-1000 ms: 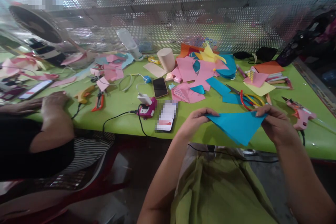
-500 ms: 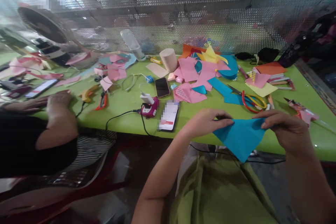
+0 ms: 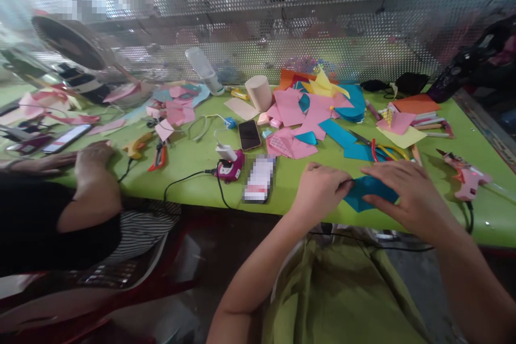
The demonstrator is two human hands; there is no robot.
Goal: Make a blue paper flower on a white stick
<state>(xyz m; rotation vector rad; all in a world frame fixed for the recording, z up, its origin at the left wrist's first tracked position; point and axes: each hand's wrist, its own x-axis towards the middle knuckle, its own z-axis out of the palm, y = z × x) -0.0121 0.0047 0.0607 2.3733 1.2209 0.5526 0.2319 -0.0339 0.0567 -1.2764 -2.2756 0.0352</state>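
Observation:
A folded piece of blue paper (image 3: 365, 193) lies on the green table (image 3: 193, 172) near its front edge. My left hand (image 3: 320, 189) rests on the paper's left side with fingers bent. From the right, my right hand (image 3: 407, 196) lies over the paper with fingers spread and pressing down. Most of the paper is hidden under the two hands.
Pink, blue and yellow paper scraps (image 3: 306, 113), scissors (image 3: 382, 150), two phones (image 3: 249, 134), a pink glue gun (image 3: 463, 174) and a pink charger (image 3: 229, 167) with cable lie on the table. Another person's arm (image 3: 86, 183) rests at the left. A perforated metal wall stands behind.
The blue paper was held up as a wide triangle between both hands; the hands came together and lowered it onto the table, where it is now smaller and pressed flat.

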